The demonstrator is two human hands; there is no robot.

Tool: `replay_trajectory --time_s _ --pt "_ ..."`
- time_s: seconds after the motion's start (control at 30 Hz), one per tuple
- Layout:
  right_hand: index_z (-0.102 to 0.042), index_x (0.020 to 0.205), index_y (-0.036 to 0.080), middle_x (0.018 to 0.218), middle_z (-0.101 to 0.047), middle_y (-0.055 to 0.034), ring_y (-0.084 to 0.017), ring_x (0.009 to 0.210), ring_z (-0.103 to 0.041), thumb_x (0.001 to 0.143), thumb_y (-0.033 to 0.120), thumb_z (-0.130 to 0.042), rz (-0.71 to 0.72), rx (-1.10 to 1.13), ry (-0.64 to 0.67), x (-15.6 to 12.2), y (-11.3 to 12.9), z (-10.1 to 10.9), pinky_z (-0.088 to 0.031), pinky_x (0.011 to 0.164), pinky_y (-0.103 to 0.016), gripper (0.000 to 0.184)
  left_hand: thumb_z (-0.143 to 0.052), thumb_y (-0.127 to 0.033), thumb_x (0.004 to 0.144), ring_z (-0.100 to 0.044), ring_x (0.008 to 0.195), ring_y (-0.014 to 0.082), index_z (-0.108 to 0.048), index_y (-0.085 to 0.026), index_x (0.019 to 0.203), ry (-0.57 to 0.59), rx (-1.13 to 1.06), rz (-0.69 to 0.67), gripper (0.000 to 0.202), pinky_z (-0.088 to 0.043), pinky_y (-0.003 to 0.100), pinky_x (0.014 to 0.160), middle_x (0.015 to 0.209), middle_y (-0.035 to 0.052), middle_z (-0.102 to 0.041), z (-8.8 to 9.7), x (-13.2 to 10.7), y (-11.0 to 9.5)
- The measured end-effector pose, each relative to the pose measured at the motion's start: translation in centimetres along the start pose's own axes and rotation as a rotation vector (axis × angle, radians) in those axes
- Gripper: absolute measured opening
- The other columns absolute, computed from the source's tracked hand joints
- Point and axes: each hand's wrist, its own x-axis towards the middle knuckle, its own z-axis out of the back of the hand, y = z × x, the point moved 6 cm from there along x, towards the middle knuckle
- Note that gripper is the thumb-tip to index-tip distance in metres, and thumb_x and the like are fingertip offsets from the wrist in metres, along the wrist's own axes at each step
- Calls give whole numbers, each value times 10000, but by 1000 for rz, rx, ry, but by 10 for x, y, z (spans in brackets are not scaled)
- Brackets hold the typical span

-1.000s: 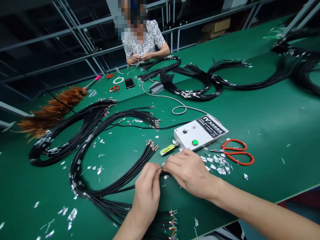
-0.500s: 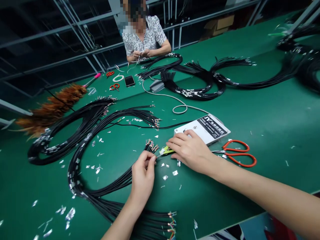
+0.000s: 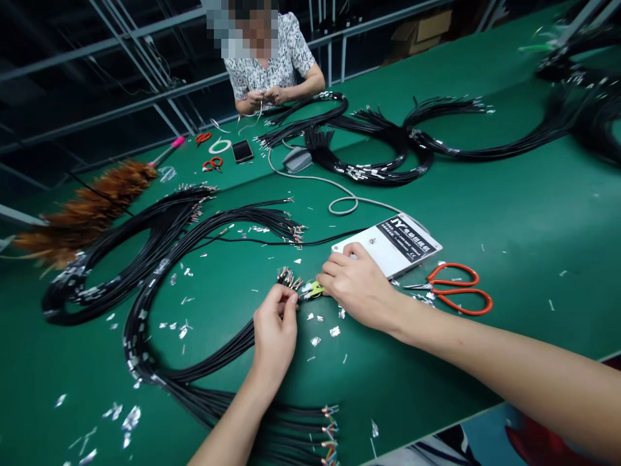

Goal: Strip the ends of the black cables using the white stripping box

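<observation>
My left hand is closed in a pinch on the end of a black cable, beside a bundle of black cables with coloured wire ends. My right hand is closed around a small yellow-green clip with a pale tip. That tip meets the wire end in front of my left fingertips. Behind my right hand lies a white machine box with a black label, partly covered by the fingers. Scissors with orange handles rest to the right of it.
A person sits across the green table, working thin strands with both hands. Coiled black cables, a phone, a feather duster and a grey pedal lie around. Foil scraps litter the surface.
My right-hand fingers have drawn in around the yellow-green clip, and its pale tip now meets the wire at my left hand. The whole view has shifted slightly.
</observation>
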Motion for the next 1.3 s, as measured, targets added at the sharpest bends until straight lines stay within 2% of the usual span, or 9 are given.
replay_trajectory --time_s 0.33,0.43,0.53,0.63,0.7,0.77,0.9,1.1,1.3 --pt "-652 723 180 717 -648 -22 -200 801 -527 893 109 -573 -12 14 45 3 0 -1 -242 753 -375 201 -510 -277 851 -484 516 117 -540 -198 753 13 28 -18 129 -345 210 487 634 -42 -526 -4 3 0" --pt "-655 765 172 778 -681 -33 -213 843 -550 886 157 -610 -20 34 50 2 0 2 -256 779 -380 130 -508 -277 855 -501 535 121 -542 -198 764 12 29 -20 125 -365 212 507 649 -37 -539 -5 3 1" --pt "-663 905 153 943 -721 -64 -237 941 -581 873 256 -658 -25 104 -40 -8 -4 16 -277 806 -389 107 -507 -282 859 -489 525 119 -537 -198 765 14 28 -20 129 -359 210 499 640 -41 -528 -5 4 1" --pt "-632 1033 177 1085 -722 -62 -232 1020 -603 914 236 -602 -135 207 -253 -35 -20 38 -307 848 -396 136 -516 -286 858 -470 512 116 -536 -198 756 15 22 -24 136 -342 209 486 623 -45 -513 -4 4 1" --pt "-617 990 195 1071 -734 -54 -225 1018 -620 925 162 -553 -250 269 -399 -60 -31 49 -340 856 -389 97 -524 -289 854 -463 506 115 -543 -196 753 13 16 -27 139 -336 211 481 616 -45 -509 -3 4 2" --pt "-597 933 202 1071 -738 -61 -227 1011 -625 908 102 -537 -308 300 -471 -81 -35 51 -370 848 -382 119 -529 -297 849 -455 501 116 -550 -195 750 9 10 -32 144 -329 212 474 612 -43 -509 -3 4 2" --pt "-592 894 226 1091 -741 -36 -239 1061 -614 886 70 -535 -291 302 -450 -98 -29 42 -362 860 -391 166 -533 -309 838 -448 497 118 -555 -195 746 2 6 -36 148 -326 216 472 610 -41 -508 -3 4 0" --pt "-592 887 240 1061 -754 11 -222 993 -632 858 56 -582 -239 159 -452 -97 -27 34 -337 838 -385 186 -547 -296 825 -446 514 118 -554 -196 720 9 11 -12 145 -326 216 485 611 -38 -505 2 3 3" --pt "-600 918 241 1023 -761 -7 -234 999 -621 860 61 -576 -254 215 -484 -96 -29 37 -372 858 -398 191 -538 -351 851 -405 458 97 -548 -190 763 27 -60 53 184 -303 203 420 609 -37 -498 14 -13 2"
